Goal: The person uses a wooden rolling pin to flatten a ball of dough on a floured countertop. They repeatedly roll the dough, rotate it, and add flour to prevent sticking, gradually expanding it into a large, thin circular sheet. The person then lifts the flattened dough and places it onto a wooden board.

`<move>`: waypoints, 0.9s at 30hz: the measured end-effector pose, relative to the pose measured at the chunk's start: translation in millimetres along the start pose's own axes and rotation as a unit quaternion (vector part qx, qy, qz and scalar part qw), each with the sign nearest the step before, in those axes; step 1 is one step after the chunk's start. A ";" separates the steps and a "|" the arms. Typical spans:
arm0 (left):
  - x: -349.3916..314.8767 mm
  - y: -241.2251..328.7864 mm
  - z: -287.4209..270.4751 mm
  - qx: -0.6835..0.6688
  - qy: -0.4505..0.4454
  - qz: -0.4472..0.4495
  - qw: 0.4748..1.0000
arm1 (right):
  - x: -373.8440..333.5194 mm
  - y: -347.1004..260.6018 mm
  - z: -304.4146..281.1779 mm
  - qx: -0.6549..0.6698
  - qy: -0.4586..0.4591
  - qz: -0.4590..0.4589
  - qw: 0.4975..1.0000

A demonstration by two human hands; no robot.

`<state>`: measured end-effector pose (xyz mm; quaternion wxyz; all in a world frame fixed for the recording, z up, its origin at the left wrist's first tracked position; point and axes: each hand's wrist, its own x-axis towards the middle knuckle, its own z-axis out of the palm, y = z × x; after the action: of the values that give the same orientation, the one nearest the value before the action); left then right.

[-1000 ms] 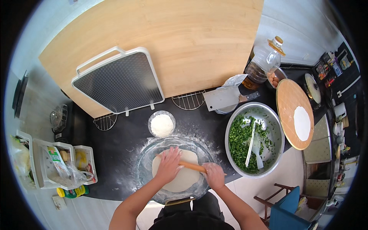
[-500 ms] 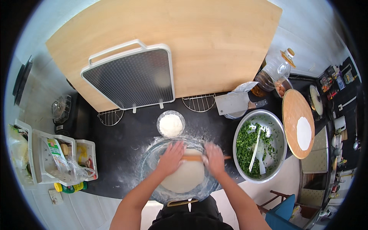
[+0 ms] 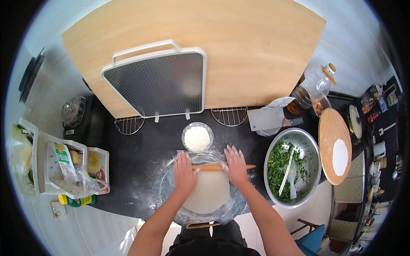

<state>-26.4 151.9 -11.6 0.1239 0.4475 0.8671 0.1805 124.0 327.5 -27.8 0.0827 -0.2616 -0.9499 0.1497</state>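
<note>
A flat sheet of dough (image 3: 208,194) lies on a round, flour-dusted board (image 3: 171,209) at the counter's near edge. Across the dough's far end rests a wooden rolling pin (image 3: 210,167), its tapered right end poking out past my right hand. My left hand (image 3: 184,174) lies flat over the pin's left part, fingers stretched forward. On its right part my right hand (image 3: 236,167) presses with outstretched, slightly spread fingers. Both hands are floury, and neither wraps round the pin. Just beyond the board stands a small clear bowl of flour (image 3: 197,137).
To the right is a large metal bowl (image 3: 317,175) of chopped greens with chopsticks and a spatula. A cleaver (image 3: 267,119) lies behind it; a round wooden board (image 3: 329,145) carries a flat dough round. White baskets (image 3: 42,158) stand left. A dark cutting board (image 3: 158,85) leans at the back.
The rolling pin and both hands have moved away from me to the dough's far end. My fingers are now straighter, and the hands less blurred. The whole view has shifted slightly.
</note>
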 end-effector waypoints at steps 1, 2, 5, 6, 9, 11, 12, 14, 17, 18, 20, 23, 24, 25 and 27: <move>-10.0 -0.7 -2.0 -0.010 -0.024 0.005 1.000 | -15.6 -2.4 -3.0 0.004 -0.019 -0.015 1.000; -27.6 -2.5 -1.9 -0.007 -0.033 0.015 0.999 | -35.6 -7.9 -5.1 0.006 -0.041 -0.023 0.999; -62.5 -5.0 0.0 -0.008 -0.043 0.028 0.999 | -66.2 -16.0 -9.6 0.000 -0.071 -0.057 0.996; -63.7 -5.5 2.3 -0.018 -0.035 0.026 0.999 | -63.4 -13.2 -6.9 -0.011 -0.056 -0.070 0.996; -32.6 -8.8 9.2 -0.006 0.030 0.014 0.999 | -13.6 -7.4 -10.4 -0.045 -0.007 -0.082 0.996; 2.2 -10.7 8.2 0.001 0.063 0.005 0.998 | 20.2 -3.7 -8.5 -0.012 0.031 -0.056 0.998; 15.4 -11.8 5.9 -0.005 0.067 -0.002 0.998 | 20.4 -5.3 -9.1 0.012 0.027 -0.051 0.998; 14.3 -17.1 1.8 -0.005 0.050 -0.002 0.999 | 19.7 -3.8 -13.2 0.059 0.019 -0.041 0.997; -3.1 -21.5 -5.1 0.008 0.003 0.019 1.000 | -21.9 12.4 -10.8 0.044 0.020 -0.072 0.996; -14.8 -19.0 -10.4 0.014 -0.015 0.024 1.000 | -29.7 19.6 -8.7 0.048 0.022 -0.069 0.996; -38.4 -20.3 -13.7 0.014 -0.033 0.019 0.999 | -40.8 26.6 -0.7 0.059 0.026 -0.059 0.996; -59.6 -26.1 -15.3 0.009 -0.030 -0.003 1.000 | -39.5 8.1 -5.2 0.026 0.051 -0.110 0.992; -68.6 -27.6 -17.0 0.017 -0.038 -0.012 0.999 | -35.2 2.0 -3.6 0.043 0.005 -0.128 0.991; -73.1 -29.8 -18.0 0.025 -0.046 -0.020 0.998 | -34.0 -5.2 -3.1 0.043 -0.003 -0.118 0.992; -71.8 -38.7 -14.7 0.023 -0.020 -0.029 0.999 | -24.1 -29.1 -3.6 0.044 -0.019 -0.099 0.994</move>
<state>-19.4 69.4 -10.9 0.1359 0.4281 0.8812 0.1477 131.5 292.1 -16.8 0.0901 -0.1591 -0.9652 0.1871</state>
